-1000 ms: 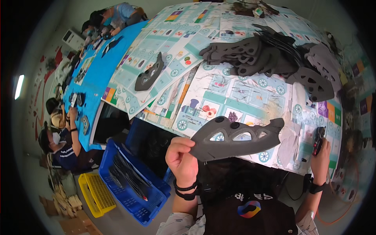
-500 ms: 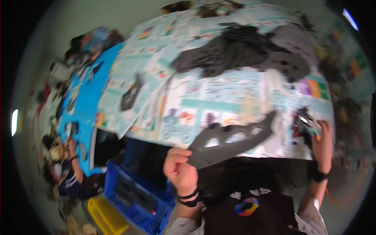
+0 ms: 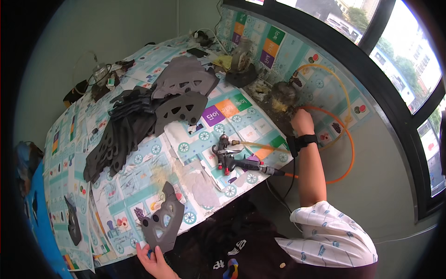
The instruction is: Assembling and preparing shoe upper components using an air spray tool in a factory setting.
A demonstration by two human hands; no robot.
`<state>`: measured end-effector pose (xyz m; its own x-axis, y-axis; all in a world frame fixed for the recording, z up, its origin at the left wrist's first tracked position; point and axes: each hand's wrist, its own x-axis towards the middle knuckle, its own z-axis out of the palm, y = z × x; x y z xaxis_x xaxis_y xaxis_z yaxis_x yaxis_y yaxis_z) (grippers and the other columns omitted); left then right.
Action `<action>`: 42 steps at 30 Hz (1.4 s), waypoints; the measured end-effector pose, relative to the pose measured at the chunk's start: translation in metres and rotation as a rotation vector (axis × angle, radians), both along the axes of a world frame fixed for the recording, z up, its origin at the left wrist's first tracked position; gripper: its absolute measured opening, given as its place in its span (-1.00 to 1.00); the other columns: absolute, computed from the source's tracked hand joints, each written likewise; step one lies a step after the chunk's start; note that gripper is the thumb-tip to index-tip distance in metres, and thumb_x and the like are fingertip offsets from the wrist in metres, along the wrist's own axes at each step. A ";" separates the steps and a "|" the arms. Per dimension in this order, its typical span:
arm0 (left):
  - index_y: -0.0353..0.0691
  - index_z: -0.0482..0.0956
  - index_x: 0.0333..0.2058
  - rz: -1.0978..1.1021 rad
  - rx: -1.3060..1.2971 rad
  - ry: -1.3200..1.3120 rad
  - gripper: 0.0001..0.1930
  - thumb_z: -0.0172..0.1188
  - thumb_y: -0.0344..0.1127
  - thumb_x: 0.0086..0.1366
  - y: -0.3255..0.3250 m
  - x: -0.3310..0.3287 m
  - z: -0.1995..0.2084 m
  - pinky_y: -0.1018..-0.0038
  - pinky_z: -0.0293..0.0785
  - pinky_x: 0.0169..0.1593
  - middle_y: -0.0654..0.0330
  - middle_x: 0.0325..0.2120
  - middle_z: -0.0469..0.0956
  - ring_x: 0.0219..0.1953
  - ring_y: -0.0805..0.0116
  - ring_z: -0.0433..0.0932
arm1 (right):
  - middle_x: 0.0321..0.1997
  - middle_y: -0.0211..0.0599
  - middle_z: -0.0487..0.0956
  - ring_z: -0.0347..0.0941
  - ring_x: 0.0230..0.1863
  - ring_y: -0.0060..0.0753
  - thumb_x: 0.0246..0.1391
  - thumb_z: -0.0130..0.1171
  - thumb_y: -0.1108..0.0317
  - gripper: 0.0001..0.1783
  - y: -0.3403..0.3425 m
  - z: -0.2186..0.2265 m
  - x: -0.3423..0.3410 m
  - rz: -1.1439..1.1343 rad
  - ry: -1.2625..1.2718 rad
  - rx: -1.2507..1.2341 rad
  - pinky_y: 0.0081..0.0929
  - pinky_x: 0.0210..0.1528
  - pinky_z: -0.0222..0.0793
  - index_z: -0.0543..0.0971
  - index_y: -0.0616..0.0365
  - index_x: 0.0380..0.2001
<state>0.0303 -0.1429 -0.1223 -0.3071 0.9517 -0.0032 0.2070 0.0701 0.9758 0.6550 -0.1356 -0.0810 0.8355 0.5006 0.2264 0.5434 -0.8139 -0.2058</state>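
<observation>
A dark grey panel with cut-out holes (image 3: 173, 215) lies tilted over the table's near edge. My left hand (image 3: 155, 266) has its lower end between thumb and fingers. My right arm stretches to the far right, and my right hand (image 3: 303, 122) is at the table's right edge, close to a grimy metal pot with a fitting on top (image 3: 284, 95). Its fingers bend out of sight, so what they touch is hidden. Between my hands a spray gun (image 3: 227, 160) rests on the table, joined to a yellowish hose and an orange hose (image 3: 348, 162).
Stacked dark grey panels (image 3: 125, 135) spread across the middle of the table (image 3: 104, 204), with lighter grey ones (image 3: 186, 76) beyond. A single dark piece (image 3: 73, 223) lies at the left. A dusty jar (image 3: 240, 60) stands at the back, beside the wall and window (image 3: 371, 46).
My view has swung to the right. My right hand has gone from beside the spray gun out to the pot. The panel at my left hand has come down to the table's edge.
</observation>
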 end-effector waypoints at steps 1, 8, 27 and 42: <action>-0.54 0.44 0.18 -0.054 -0.015 -0.027 -0.54 0.30 -0.45 0.40 -0.004 -0.009 -0.002 0.37 0.56 -0.02 -0.05 -0.11 0.61 -0.07 0.18 0.59 | -0.17 0.27 0.69 0.63 -0.03 0.27 0.07 0.18 0.47 -0.78 -0.003 -0.006 0.001 -0.008 0.007 -0.001 0.06 -0.06 0.60 0.69 0.37 -0.26; -0.28 0.63 -0.23 -0.021 -0.224 -0.331 -0.70 0.13 -0.14 0.54 -0.002 -0.044 -0.009 0.64 0.33 -0.47 0.32 -0.40 0.62 -0.47 0.62 0.49 | -0.03 0.30 0.64 0.57 0.07 0.30 0.14 0.13 0.38 -0.71 0.014 -0.068 0.025 0.094 0.100 -0.149 0.06 0.12 0.52 0.67 0.32 -0.14; -0.32 0.43 0.06 -0.503 -0.047 -1.260 -0.80 0.01 -0.37 0.59 0.020 0.046 0.049 0.45 0.64 0.04 0.07 -0.04 0.64 -0.04 0.38 0.68 | -0.06 -0.15 0.62 0.63 -0.09 -0.38 0.12 0.35 0.69 -0.80 0.000 0.033 -0.354 1.124 1.707 0.706 -0.48 -0.09 0.63 0.66 0.34 -0.17; -0.30 0.38 0.12 -0.602 -0.038 -1.287 -0.78 0.00 -0.38 0.59 0.015 0.051 0.045 0.50 0.62 0.04 0.07 -0.01 0.64 0.00 0.41 0.67 | -0.15 -0.11 0.71 0.65 -0.12 -0.36 -0.02 0.51 0.56 -0.81 0.020 0.027 -0.378 1.300 1.470 0.759 -0.44 -0.10 0.57 0.71 0.30 -0.30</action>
<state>0.0818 -0.1278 -0.0769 0.3756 0.9268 0.0064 -0.8024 0.3218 0.5026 0.2773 -0.1158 -0.0537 -0.1245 0.9534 0.2747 -0.2389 0.2399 -0.9409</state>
